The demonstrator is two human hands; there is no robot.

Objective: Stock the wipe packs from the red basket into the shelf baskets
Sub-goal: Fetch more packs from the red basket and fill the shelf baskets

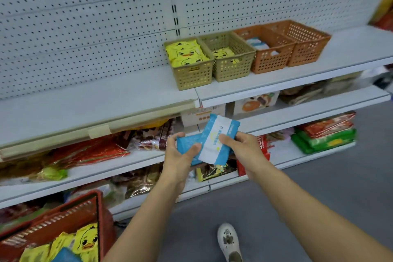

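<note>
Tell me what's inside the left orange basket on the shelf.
Blue-and-white wipe packs lie in the left orange basket, toward its back-left. Its perforated walls hide how many there are and most of the floor.

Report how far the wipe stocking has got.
Done: the left tan basket is full of yellow duck packs, the second tan basket holds a few, and the near orange basket has some blue-and-white packs.
In hand: the left hand grips a blue pack, the right hand a second blue pack.
Left: the red basket carries more yellow packs and a blue one; the far orange basket looks empty.
</note>
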